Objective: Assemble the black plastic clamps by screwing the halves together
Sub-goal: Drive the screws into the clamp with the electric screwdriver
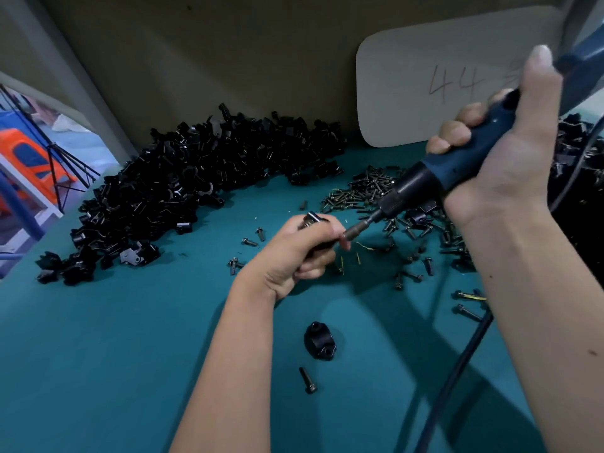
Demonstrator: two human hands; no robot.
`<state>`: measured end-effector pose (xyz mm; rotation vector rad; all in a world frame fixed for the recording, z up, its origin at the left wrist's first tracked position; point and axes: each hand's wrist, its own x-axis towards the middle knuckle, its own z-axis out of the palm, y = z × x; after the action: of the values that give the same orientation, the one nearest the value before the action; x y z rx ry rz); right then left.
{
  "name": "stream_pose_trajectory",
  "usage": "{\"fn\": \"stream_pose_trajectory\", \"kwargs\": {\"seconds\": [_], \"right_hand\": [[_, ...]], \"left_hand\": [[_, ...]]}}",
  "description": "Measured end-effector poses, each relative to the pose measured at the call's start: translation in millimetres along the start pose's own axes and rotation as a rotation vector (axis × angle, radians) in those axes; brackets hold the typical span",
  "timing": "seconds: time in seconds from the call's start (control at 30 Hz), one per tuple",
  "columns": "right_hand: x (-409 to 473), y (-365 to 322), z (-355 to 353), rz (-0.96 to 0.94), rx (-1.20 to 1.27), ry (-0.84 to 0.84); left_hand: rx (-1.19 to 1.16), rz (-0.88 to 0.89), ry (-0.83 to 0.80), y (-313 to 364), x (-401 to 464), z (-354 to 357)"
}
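Gripped clamp mid-table w/ left hand, fingers curled round it; right hand wrapped round screwdriver, bit at clamp. Probably light, stiff, slick plastic; best pinched by flanks.

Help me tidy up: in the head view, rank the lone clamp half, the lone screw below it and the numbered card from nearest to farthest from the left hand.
1. Clamp half, just below the left hand.
2. Lone screw, lower still.
3. Numbered card, far upper right.
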<state>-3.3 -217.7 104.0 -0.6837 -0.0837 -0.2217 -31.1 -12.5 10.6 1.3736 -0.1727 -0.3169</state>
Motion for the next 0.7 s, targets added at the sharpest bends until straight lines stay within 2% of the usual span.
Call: {"fn": "stream_pose_trajectory", "kwargs": {"seconds": [0.1, 0.23, 0.33, 0.4, 0.53, 0.6, 0.7], "right_hand": [[1, 3, 2, 0.071, -0.197, 0.063], [3, 29, -9, 0.303, -0.656, 0.026], [0, 57, -21, 0.386, -0.904, -0.021], [-2, 76, -28, 0.333, -1.026, -0.061], [-3, 95, -35, 0.097, -1.533, -0.119], [-5, 99, -38, 0.092, -1.645, -0.160], [-8, 100, -39, 0.093, -1.708, -0.213]], "left_hand": [[-0.218, -0.048, 0.284, 2, 4, -6], [-0.575, -0.108, 0.343, 4, 3, -14], [-0.654, -0.118, 0.370, 2, 3, -17], [-0.654, -0.117, 0.379, 2, 5, -17], [-0.623, -0.111, 0.404, 2, 7, -14], [-0.498, -0.072, 0.475, 0, 11, -11], [-0.171, 0.059, 0.648, -5, 19, -2]]}}
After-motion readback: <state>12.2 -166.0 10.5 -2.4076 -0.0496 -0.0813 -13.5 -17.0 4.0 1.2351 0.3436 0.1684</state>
